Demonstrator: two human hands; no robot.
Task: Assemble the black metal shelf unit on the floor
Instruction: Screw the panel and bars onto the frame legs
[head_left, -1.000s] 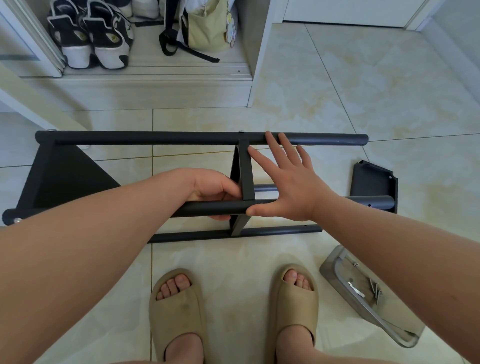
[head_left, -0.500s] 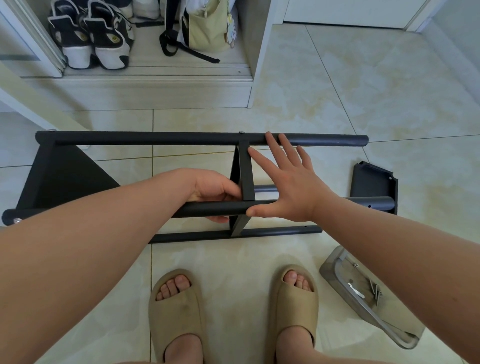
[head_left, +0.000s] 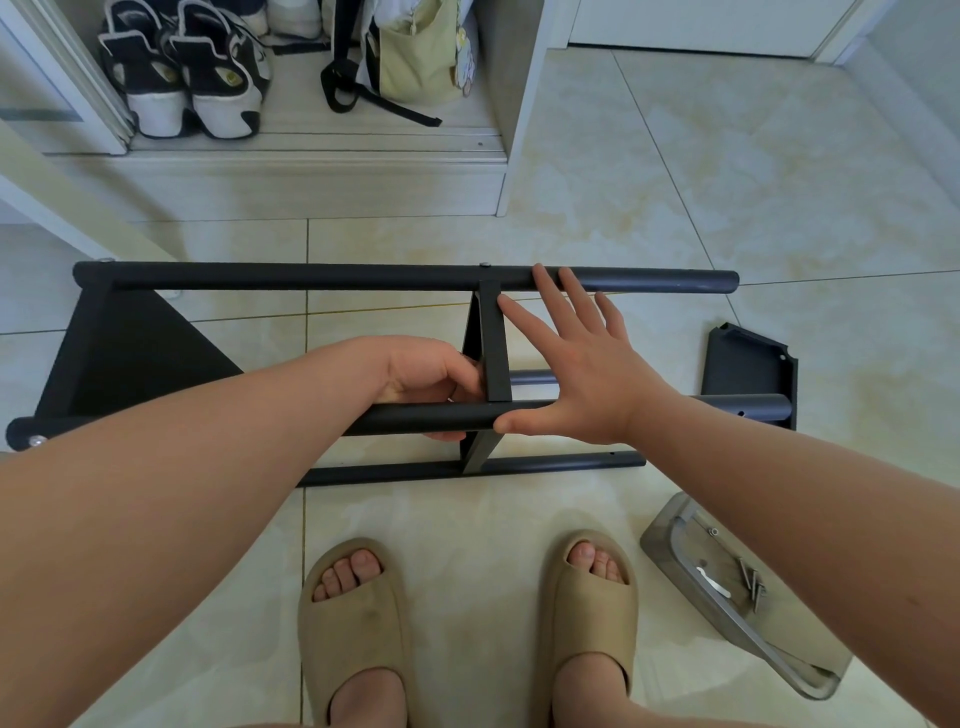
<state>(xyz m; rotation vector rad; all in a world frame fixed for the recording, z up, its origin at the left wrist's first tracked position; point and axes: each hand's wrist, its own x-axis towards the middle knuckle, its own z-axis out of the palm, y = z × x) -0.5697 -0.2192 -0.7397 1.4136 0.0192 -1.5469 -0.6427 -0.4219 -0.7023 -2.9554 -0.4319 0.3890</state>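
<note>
Pale floor tiles (head_left: 675, 182) are lying under the black shelf frame (head_left: 311, 278) in the picture's middle. The left hand (head_left: 431, 371) is gripping the near bar (head_left: 426, 418). The right hand (head_left: 582, 374) is resting flat on the frame, fingers spread wide.

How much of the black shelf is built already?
Partly. Done: the end panel is joined to the tubes on the left. In hand: the left hand grips the near tube while the right hand lies flat beside the middle panel. Left: a loose panel lies on the floor at the right, and screws wait in the tray.
</note>
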